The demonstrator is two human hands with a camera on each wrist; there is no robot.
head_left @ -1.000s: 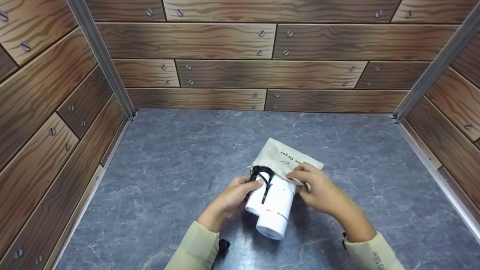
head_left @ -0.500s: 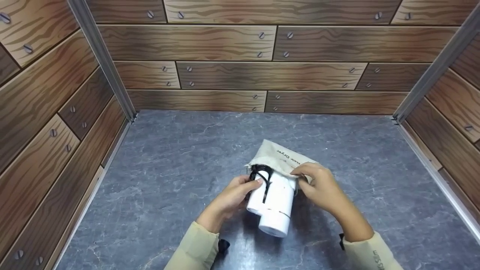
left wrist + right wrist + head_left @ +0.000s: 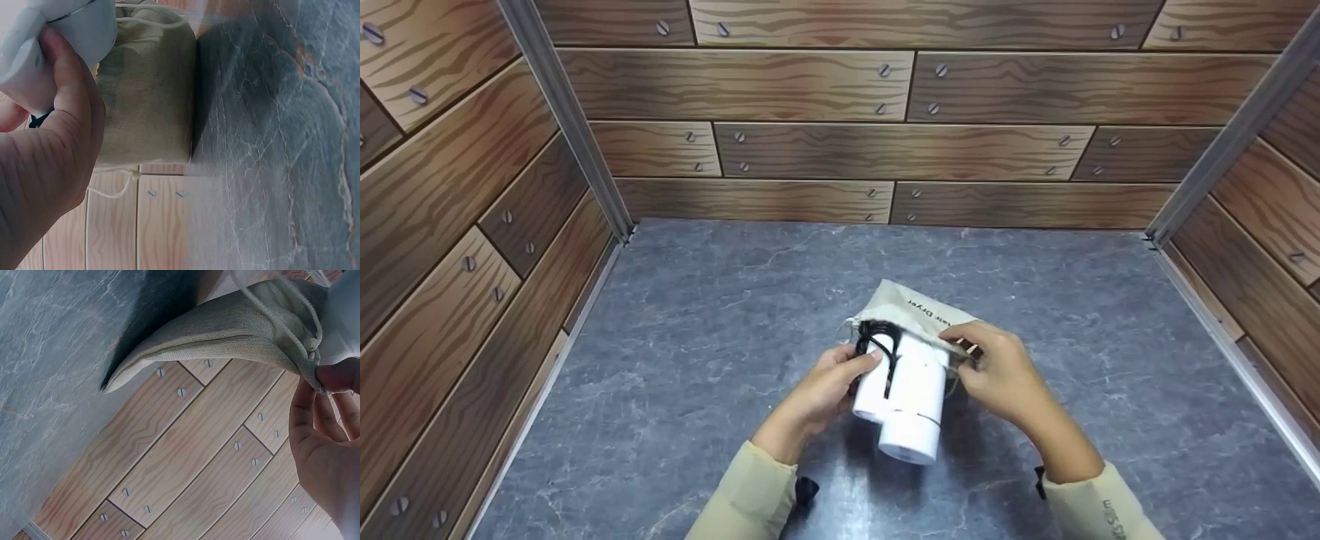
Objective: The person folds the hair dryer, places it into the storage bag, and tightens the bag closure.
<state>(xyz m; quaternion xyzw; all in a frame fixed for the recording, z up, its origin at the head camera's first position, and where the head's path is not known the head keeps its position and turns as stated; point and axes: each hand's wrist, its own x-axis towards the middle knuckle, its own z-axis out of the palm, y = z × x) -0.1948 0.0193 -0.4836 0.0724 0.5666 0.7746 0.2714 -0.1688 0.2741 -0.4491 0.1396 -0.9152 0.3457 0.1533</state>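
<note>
A white hair dryer [image 3: 916,390], folded, with a black cord [image 3: 877,330] coiled at its inner end, lies partly inside the mouth of a beige cloth drawstring bag [image 3: 911,304] printed "Hair Dryer". My left hand [image 3: 829,386] grips the dryer's handle [image 3: 871,394] from the left, thumb on top; in the left wrist view its fingers wrap the white plastic. My right hand [image 3: 997,367] pinches the right edge of the bag's mouth between thumb and fingers. The right wrist view shows the bag's drawstring [image 3: 306,320] hanging beside that pinch. The dryer's far end is hidden in the bag.
Everything is over a grey-blue marbled tabletop [image 3: 697,322]. Wood-patterned panels stand at the back [image 3: 802,150] and on both sides, with metal posts [image 3: 577,142] at the corners.
The dryer has shifted slightly away from me, a little deeper into the bag's mouth. The bag has moved slightly left, and its mouth edge stays pinched in my right hand.
</note>
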